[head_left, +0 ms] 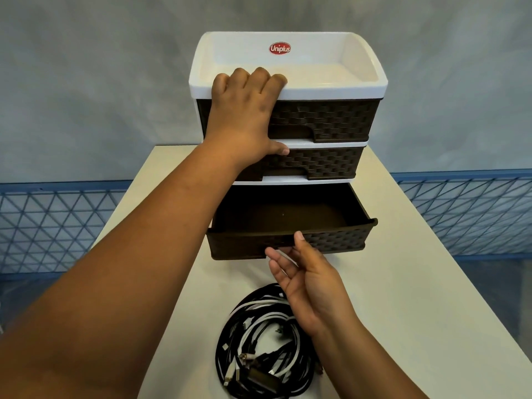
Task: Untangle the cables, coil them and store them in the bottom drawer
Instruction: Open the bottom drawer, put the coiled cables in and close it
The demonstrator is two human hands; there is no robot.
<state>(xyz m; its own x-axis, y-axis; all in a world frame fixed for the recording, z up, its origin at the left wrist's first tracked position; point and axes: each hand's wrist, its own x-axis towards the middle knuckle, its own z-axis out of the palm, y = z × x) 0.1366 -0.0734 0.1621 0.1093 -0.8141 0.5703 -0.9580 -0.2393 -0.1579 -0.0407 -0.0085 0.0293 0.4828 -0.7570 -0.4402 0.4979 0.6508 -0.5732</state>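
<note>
Your left hand (244, 110) is lying flat, fingers spread, over the front rim of the organizer (357, 82), thumb on the mid drawer (325, 164). Your right hand (308, 280) is hanging open, palm up, fingertips at the btm drawer (342, 240), which is standing pulled out. Cables (259, 341) are sitting tangled on the table (417, 298) just in front, partly under your right wrist. Blue mesh fence (51, 226) is running behind.

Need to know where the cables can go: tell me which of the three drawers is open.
The bottom drawer, pulled out with its dark inside showing and the right hand at its front. The top drawer and middle drawer are closed.
</note>
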